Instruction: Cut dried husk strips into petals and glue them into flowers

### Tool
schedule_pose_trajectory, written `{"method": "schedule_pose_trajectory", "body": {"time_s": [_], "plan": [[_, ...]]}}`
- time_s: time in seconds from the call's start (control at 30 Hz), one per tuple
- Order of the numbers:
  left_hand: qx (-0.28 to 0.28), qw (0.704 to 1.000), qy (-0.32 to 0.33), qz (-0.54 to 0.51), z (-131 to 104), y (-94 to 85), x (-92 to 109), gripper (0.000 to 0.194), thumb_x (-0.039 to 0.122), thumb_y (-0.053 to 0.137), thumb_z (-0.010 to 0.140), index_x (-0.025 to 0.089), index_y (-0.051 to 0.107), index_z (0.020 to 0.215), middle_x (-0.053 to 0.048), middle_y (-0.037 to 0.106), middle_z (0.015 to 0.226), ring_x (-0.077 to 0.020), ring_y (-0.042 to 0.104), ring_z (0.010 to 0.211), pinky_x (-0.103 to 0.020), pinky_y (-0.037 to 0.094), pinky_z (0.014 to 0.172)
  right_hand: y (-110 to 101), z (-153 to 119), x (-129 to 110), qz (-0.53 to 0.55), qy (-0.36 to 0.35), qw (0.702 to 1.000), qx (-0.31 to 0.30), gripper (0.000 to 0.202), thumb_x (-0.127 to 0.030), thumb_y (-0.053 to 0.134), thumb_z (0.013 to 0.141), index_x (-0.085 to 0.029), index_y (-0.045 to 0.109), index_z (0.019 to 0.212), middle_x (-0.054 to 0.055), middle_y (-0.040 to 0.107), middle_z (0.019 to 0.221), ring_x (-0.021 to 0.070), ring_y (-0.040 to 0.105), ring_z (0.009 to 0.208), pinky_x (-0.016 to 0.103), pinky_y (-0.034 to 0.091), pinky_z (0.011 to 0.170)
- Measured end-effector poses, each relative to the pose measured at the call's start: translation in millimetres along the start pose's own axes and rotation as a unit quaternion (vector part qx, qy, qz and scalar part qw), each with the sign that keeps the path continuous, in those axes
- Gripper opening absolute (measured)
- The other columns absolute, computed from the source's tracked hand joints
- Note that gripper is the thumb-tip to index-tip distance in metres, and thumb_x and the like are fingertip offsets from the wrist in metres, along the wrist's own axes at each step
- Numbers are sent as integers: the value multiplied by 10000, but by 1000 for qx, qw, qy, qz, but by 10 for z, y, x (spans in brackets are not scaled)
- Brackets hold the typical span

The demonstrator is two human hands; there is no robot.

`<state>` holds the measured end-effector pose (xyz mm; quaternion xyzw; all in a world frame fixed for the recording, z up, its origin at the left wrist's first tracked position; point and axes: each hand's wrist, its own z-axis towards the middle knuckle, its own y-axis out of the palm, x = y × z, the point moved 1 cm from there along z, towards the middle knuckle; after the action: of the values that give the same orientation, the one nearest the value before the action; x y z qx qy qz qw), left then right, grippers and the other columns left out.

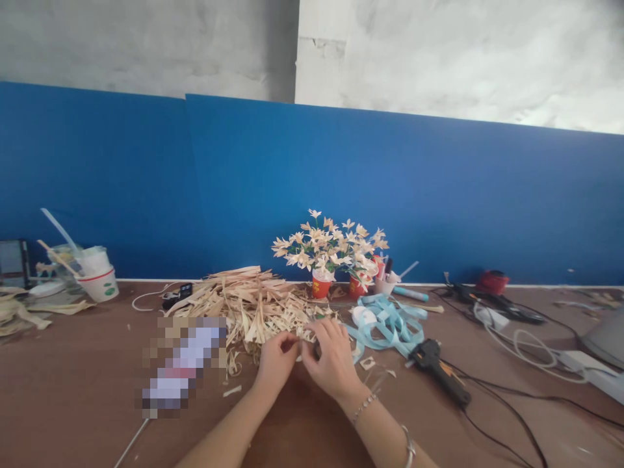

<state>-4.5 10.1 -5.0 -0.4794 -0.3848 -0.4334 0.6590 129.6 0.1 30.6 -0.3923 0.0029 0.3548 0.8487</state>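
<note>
My left hand (277,359) is closed in a pinch, its fingertips close to those of my right hand (334,356). The right hand is curled too, with thumb and fingers drawn together. Whatever small thing sits between the fingertips is too hidden to name. Just beyond both hands spreads a heap of dried, straw-coloured husk strips (258,302). Behind it, pale flowers (322,244) made of similar material stand in red paper cups (321,286). Tangled light-blue ribbon (397,325) lies right of my right hand.
A black glue gun (441,374) with its cable lies at right, near a white power strip (595,374). A blurred-out device (182,370) with a cord lies left. A white cup (100,286) holding sticks stands far left. A blue partition (219,188) backs the brown table (68,377).
</note>
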Motion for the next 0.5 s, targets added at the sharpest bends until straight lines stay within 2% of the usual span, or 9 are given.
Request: {"method": "schedule_pose_trajectory", "body": {"time_s": [0.07,0.13,0.27,0.4,0.5], "plan": [[10,1000,-2,4,5,-5,-7,158,286,519,679,168,607,620,14,573,549,-141,505,550,-235,382,543,5,-1,28,48,55,997,32,153,-219,503,775,-178,551,914,64,583,870,213,510,847,320,346,747],[19,1000,2,14,6,-12,0,166,287,515,688,169,611,623,15,568,546,-141,504,546,-238,382,543,35,1,76,116,131,984,43,119,-258,472,797,-173,547,834,54,580,792,198,517,765,303,368,700],[26,999,17,29,-1,-22,45,142,248,513,676,170,623,630,-1,598,587,-149,523,568,-250,399,563,148,2,157,276,271,922,-34,238,-337,446,797,-187,467,613,-16,478,571,139,449,565,247,348,546],[20,999,24,27,-15,-18,76,134,215,516,659,174,644,655,-24,638,648,-161,552,607,-259,418,576,219,-10,159,388,331,858,-64,233,-322,491,716,-192,413,540,-56,370,490,98,349,482,222,290,473],[16,999,15,29,-23,-13,77,118,206,538,640,172,643,682,-22,644,662,-159,557,609,-260,426,578,211,-10,128,418,343,839,-62,210,-297,503,672,-186,415,517,-58,368,488,88,331,481,215,275,469]]}}
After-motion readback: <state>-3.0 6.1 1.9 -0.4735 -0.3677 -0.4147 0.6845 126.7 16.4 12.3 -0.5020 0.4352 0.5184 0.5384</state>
